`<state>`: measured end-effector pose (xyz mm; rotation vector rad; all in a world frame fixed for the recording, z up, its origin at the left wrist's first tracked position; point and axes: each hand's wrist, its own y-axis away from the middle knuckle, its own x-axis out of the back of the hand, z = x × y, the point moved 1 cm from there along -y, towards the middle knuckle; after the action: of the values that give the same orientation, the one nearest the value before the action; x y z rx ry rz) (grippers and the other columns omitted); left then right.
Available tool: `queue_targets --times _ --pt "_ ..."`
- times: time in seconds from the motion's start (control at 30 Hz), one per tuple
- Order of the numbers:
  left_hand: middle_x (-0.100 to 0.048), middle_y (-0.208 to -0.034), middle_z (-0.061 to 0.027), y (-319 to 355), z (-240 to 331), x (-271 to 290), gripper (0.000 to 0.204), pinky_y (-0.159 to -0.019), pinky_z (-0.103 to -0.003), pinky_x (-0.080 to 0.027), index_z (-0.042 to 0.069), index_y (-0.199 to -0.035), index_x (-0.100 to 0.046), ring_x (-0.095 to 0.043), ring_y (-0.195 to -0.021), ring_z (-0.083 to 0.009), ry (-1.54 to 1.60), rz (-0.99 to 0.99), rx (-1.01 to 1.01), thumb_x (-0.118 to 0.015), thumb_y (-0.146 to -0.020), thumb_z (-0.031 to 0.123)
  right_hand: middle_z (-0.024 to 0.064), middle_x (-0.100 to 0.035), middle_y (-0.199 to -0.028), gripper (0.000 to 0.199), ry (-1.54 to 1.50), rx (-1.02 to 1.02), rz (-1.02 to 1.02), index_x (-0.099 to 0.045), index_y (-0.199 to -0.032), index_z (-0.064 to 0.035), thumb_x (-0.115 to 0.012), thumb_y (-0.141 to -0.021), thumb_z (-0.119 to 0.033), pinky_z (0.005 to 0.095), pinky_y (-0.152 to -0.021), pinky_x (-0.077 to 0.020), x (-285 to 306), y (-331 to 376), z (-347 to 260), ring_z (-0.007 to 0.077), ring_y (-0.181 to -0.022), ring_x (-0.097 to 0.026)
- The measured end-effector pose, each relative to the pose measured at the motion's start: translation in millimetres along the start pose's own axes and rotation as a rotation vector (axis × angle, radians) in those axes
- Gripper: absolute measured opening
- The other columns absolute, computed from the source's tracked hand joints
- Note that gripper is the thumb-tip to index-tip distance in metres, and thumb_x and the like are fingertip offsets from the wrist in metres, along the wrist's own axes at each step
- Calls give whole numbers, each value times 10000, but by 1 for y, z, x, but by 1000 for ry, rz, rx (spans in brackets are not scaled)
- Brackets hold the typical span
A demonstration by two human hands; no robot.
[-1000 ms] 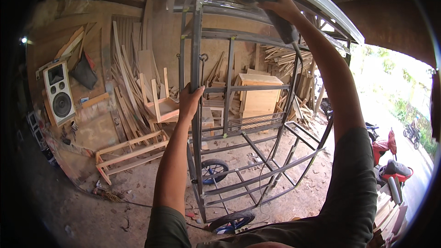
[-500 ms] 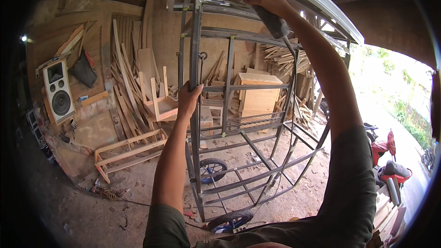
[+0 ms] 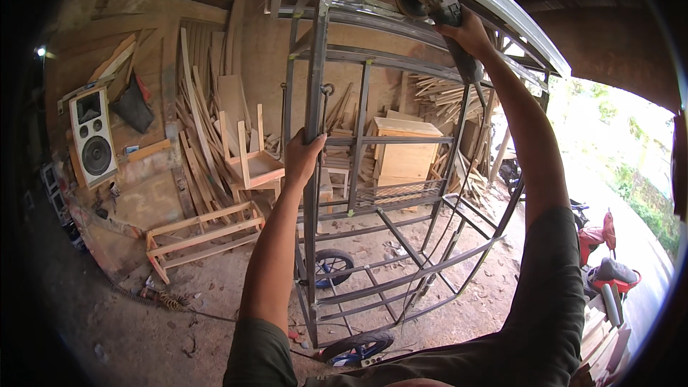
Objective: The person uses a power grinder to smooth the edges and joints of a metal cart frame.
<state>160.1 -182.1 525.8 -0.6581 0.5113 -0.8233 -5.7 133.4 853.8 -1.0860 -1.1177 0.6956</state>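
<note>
A tall metal frame (image 3: 320, 79) of dark square tubing stands on small blue-rimmed wheels (image 3: 356, 347). My left hand (image 3: 305, 156) is wrapped round its near left upright, about halfway up. Up at the top, my right hand (image 3: 469, 32) grips an angle grinder (image 3: 446, 8) by its body. The grinder's disc (image 3: 411, 1) is beside the frame's upper rail; whether it touches the metal, I cannot tell. From the tool's rear end a cord (image 3: 481, 97) hangs down through the frame.
Wooden strips (image 3: 204, 111) lean along the back wall, near a pale wooden cabinet (image 3: 407, 154). A low wooden frame (image 3: 208, 238) lies on the floor at left, below a white speaker (image 3: 94, 137). A cable (image 3: 208, 315) crosses the floor. Red items (image 3: 613, 279) stand at far right.
My right hand has brought the grinder to the right and slightly down along the top of the frame. My left hand keeps its hold on the upright.
</note>
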Motion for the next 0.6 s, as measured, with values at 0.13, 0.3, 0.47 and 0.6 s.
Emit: queue_targets --times 0.13,0.3,0.47,0.6 --pt "-635 -728 -29 0 -1 -2 239 -580 -297 -469 20 -943 -647 -605 -628 -111 -1 16 16 -691 -903 252 207 -713 -1129 761 -16 17 31 -589 -1301 -4 -843 -702 -397 399 -949 -511 -7 4 -17 342 -1066 -688" --pt "-625 -741 -17 3 1 1 249 -581 -301 -471 14 -949 -643 -594 -617 -117 17 -5 39 -695 -901 252 235 -703 -1122 746 -44 142 33 -599 -1267 7 -840 -697 -408 417 -928 -523 -33 -12 -50 370 -1055 -684" --pt "-620 -745 -14 -3 -8 -1 259 -579 -303 -470 9 -977 -650 -581 -609 -112 18 8 -12 -702 -897 250 237 -702 -1111 718 -38 176 4 -607 -1211 17 -836 -698 -430 429 -911 -527 -41 -28 -78 381 -1049 -684" --pt "-623 -737 -15 -1 -3 0 257 -572 -300 -466 11 -984 -650 -577 -605 -105 8 8 7 -709 -891 243 245 -701 -1113 745 -12 204 -9 -602 -1226 28 -837 -700 -444 426 -919 -523 -36 -31 -70 388 -1050 -682"
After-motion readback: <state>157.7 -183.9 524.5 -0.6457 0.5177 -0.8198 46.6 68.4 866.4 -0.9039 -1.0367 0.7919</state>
